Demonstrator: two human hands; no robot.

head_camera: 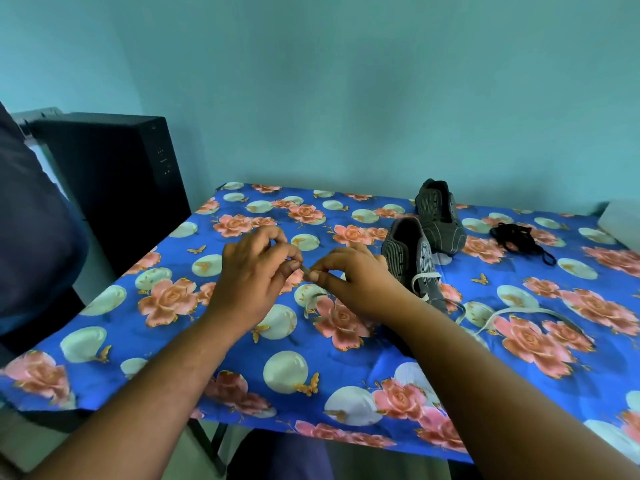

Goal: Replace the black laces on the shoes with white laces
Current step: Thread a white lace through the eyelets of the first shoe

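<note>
Near shoe (414, 263): grey with fine pinstripes and dark eyelets, lying on the floral tablecloth (242, 355) at about 2 o'clock from the hands. Its long axis runs from 11 o'clock, the open heel, to 5 o'clock, the toe, which points toward the person. A white lace (425, 277) crosses its lowest eyelets; the free length trails over the cloth toward 4 o'clock in a loose curve.

Far shoe (439, 216): same grey striped upper with pale stitching, unlaced, just behind the near shoe at 1 o'clock, heel away and toe toward 5 o'clock. Whether the two shoes touch cannot be told.

Black laces (519, 239): bundled in a loose heap at 3 o'clock from the far shoe, apart from both shoes.

Left hand (254, 275) and right hand (349, 277): raised over the cloth at frame centre, fingertips meeting. Each pinches, between thumb and forefinger, one end of a short pale lace tip (306, 270); the remaining fingers are curled.

No brand, label or legible writing is visible on the shoes. A black box-shaped unit (114, 181) stands at 10 o'clock beside the table; its small markings cannot be read.
</note>
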